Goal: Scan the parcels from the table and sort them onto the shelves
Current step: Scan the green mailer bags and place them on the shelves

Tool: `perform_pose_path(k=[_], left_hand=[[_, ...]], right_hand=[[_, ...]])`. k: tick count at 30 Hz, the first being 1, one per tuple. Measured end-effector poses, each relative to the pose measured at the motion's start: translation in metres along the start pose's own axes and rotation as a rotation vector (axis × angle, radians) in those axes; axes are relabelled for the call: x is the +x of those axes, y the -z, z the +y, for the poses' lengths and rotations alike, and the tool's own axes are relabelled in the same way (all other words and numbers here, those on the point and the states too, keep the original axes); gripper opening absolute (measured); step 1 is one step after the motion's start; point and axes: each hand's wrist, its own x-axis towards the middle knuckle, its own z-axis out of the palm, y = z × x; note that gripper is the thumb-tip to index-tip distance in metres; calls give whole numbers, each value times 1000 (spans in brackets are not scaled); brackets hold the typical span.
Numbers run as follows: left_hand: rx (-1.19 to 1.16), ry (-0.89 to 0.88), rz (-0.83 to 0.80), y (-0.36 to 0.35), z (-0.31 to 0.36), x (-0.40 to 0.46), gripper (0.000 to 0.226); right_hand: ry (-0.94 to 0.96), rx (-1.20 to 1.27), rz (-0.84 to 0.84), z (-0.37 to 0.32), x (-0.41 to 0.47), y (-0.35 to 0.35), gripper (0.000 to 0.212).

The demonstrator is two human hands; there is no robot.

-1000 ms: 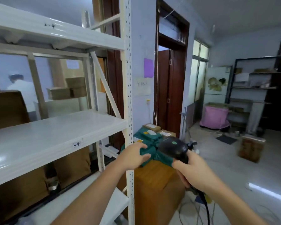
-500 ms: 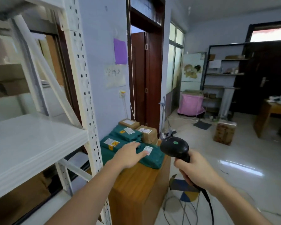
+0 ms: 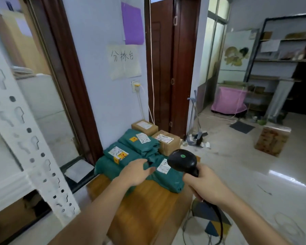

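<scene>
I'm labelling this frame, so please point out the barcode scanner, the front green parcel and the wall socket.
barcode scanner [image 3: 182, 160]: head view, top of its black head.
front green parcel [image 3: 168, 179]: head view, green wrapping below its label.
wall socket [image 3: 135, 86]: head view, its white faceplate.

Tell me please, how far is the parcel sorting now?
Done: no sorted parcel is visible on the white shelf rack. In hand: the right hand grips the scanner, aimed at the nearest green parcel, where the left hand rests open. Left: three more green parcels and two cardboard boxes wait on the table.
</scene>
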Motion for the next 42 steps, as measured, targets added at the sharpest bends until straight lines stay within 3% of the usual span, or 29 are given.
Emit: perform_pose_path(k=[17, 21, 25, 29, 37, 42], left_hand=[[-284, 466, 12, -50, -100, 138, 69], [-394, 558, 6, -59, -126, 176, 77], [-625, 723, 137, -71, -140, 202, 82], [-798, 971, 203, -93, -158, 225, 112], [-763, 1147, 178, -101, -157, 253, 139], [-669, 1192, 149, -104, -150, 270, 137]], right_hand=[[-36, -15, -407, 32, 218, -41, 12], [-57, -31, -434, 33, 259, -52, 12], [-64, -29, -455, 38, 291, -63, 16], [-87, -10, -496, 44, 315, -76, 9], [-102, -23, -619, 52, 350, -86, 22], [-69, -68, -650, 58, 363, -88, 21]])
